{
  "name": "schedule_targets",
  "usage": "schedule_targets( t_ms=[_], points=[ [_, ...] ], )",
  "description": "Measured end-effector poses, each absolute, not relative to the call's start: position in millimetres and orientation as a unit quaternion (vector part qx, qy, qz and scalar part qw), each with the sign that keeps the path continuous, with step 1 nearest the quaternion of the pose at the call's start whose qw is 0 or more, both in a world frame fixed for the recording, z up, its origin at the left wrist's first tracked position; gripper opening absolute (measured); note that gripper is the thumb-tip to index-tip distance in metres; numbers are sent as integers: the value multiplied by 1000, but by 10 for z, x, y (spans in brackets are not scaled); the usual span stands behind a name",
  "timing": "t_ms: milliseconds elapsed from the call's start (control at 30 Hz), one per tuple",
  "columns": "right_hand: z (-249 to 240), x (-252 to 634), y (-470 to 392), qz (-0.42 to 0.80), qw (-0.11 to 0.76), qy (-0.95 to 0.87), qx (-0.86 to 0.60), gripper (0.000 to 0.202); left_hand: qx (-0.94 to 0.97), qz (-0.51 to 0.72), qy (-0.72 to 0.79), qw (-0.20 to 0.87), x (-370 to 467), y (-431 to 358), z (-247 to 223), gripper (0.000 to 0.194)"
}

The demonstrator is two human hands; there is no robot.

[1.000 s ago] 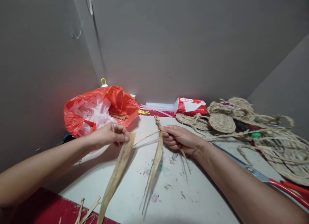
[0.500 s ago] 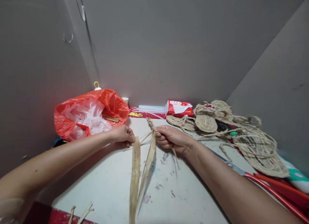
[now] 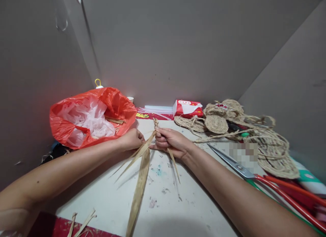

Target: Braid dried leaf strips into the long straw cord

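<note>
My right hand (image 3: 170,141) is closed around the base of a short braid (image 3: 156,123) of dried, tan plant leaf, whose knobbly end sticks up past the thumb. From that grip a thin loose strand (image 3: 174,165) hangs down to the right. Close by on the left, my left hand (image 3: 132,140) has its fingers curled at the upper end of a wide dried leaf strip (image 3: 140,181), which runs down toward the near table edge. Narrower strips (image 3: 137,152) fan out in front of the left fingertips and partly hide them.
A red plastic bag (image 3: 119,107) with white plastic inside stands at left. Behind are a red tissue pack (image 3: 187,108) and pale sticks (image 3: 159,109). Woven straw pieces (image 3: 216,124) and red-handled scissors (image 3: 239,167) lie at right. Cut leaf ends (image 3: 85,222) lie near front left.
The narrower strips have swung from hanging downward to fanning left across the wide strip. The hands have come closer together, and the wide strip's lower end has shifted left. The view has tilted slightly.
</note>
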State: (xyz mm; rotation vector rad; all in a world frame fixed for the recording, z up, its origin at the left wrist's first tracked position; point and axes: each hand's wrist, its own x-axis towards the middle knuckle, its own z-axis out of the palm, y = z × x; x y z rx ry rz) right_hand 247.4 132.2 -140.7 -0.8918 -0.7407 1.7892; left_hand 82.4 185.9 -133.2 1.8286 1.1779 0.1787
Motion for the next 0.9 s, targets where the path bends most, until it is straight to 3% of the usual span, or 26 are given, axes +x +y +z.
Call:
schedule_targets(
  t_ms=[533,733,900],
  points=[
    [-1352,2413,1323,703,451,-348,-425,41,737,110,446,496,813,1821,-1378,16],
    [-1388,2398,1356,699,441,-355,-437,41,671,134,361,633,757,1614,-1257,25],
    [-1383,2404,1349,702,442,-354,-431,42,627,177,346,676,548,1554,-1255,24]
  ],
)
